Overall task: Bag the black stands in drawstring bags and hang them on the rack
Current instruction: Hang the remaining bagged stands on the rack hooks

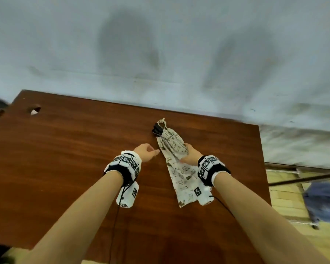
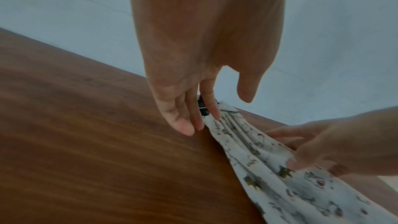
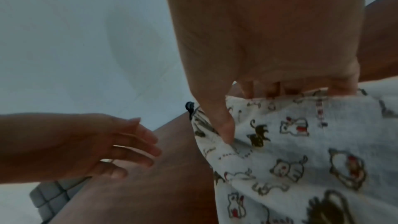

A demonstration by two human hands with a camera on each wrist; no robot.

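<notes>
A white cat-print drawstring bag [image 1: 181,174] [image 2: 269,168] [image 3: 301,159] lies lengthwise on the brown table [image 1: 65,149]. The black stand [image 1: 157,129] [image 2: 202,106] [image 3: 190,106] pokes out of its gathered far end, where a cord knot shows. My right hand [image 1: 187,155] [image 3: 247,113] pinches the bag's middle, thumb on top and fingers tucked behind the fabric. My left hand [image 1: 147,152] [image 2: 217,113] hovers just left of the bag's neck, fingers relaxed and holding nothing.
A round hole [image 1: 34,109] sits near the table's far left corner. A pale stained wall runs behind the table. Past the right edge are dark metal bars [image 1: 303,178] and a blue object [image 1: 324,202] on the floor. No rack is in view.
</notes>
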